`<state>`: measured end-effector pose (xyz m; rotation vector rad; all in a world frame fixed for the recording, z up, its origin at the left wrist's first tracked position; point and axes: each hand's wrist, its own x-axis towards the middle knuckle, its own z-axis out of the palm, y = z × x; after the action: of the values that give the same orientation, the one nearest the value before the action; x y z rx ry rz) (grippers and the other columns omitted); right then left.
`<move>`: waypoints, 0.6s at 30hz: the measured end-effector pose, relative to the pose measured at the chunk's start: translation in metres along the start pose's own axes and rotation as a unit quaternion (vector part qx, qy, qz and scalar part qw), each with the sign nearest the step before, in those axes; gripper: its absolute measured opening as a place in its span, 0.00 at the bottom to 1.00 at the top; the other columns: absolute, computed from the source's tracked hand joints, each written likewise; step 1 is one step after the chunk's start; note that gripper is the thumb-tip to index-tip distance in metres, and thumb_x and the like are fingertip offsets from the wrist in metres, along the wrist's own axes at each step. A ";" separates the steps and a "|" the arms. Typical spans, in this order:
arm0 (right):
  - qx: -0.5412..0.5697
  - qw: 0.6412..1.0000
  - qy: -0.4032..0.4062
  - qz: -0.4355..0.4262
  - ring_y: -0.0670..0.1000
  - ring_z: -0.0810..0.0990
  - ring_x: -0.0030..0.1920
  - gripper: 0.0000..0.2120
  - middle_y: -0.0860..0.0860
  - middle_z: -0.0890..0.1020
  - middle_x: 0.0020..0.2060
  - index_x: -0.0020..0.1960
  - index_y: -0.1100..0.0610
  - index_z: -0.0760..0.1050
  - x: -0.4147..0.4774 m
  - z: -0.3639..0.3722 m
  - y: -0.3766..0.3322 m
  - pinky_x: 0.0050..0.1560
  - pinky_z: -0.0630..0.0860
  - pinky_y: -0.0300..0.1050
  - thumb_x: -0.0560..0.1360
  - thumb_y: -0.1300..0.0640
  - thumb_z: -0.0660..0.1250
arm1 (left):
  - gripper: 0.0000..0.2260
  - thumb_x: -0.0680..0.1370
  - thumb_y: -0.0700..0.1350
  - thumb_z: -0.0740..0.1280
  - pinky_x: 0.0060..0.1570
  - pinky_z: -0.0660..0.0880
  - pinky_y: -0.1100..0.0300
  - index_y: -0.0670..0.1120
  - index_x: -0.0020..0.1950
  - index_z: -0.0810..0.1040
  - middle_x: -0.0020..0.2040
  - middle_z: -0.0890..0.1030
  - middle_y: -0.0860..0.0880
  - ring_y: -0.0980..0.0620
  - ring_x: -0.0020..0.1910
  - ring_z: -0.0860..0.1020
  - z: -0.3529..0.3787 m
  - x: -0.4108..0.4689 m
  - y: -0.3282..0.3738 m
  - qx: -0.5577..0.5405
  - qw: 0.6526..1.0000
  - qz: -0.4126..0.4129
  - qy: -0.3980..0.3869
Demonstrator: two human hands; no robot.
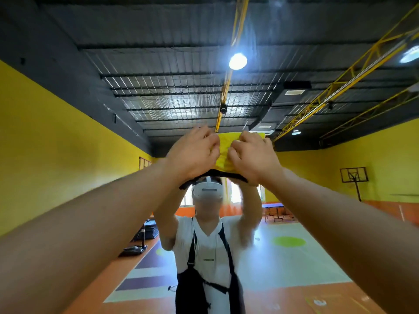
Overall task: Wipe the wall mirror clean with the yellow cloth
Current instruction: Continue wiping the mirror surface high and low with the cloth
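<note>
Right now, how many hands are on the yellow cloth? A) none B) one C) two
C: the left hand and the right hand both hold the cloth, up high against the mirror.

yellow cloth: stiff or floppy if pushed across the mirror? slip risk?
Probably floppy: the yellow cloth wrinkles and bunches between the left hand and right hand. Likely light, since it is held overhead on the mirror. Pushed one-sided, it may crumple rather than slide flat.
</note>
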<state>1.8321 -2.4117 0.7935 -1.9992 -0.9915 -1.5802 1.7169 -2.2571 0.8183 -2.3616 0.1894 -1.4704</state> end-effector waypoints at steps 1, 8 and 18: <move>-0.034 0.999 0.039 0.006 0.58 0.72 0.58 0.19 0.53 0.74 0.52 0.52 0.53 0.79 -0.001 0.008 -0.005 0.56 0.65 0.55 0.80 0.44 0.53 | 0.14 0.83 0.52 0.57 0.60 0.71 0.48 0.46 0.58 0.76 0.56 0.74 0.46 0.45 0.60 0.71 0.006 -0.002 0.007 -0.003 0.999 -0.025 0.034; -0.055 0.970 0.235 0.039 0.60 0.75 0.52 0.13 0.55 0.78 0.51 0.56 0.57 0.77 0.008 0.051 -0.013 0.53 0.66 0.53 0.80 0.48 0.63 | 0.14 0.84 0.51 0.57 0.55 0.71 0.50 0.42 0.61 0.74 0.56 0.75 0.43 0.43 0.55 0.73 0.066 0.006 0.025 0.100 0.963 -0.160 0.194; -0.063 0.952 0.299 -0.030 0.60 0.75 0.45 0.11 0.56 0.77 0.44 0.49 0.56 0.76 0.018 0.066 0.020 0.47 0.69 0.55 0.82 0.49 0.62 | 0.13 0.84 0.49 0.59 0.55 0.70 0.46 0.40 0.56 0.76 0.52 0.76 0.40 0.39 0.53 0.73 0.099 0.020 0.030 0.158 0.935 -0.130 0.291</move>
<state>1.8927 -2.3745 0.7946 -1.4094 -0.7210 -2.1427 1.8162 -2.2684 0.7845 -1.6951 -0.2132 -2.1174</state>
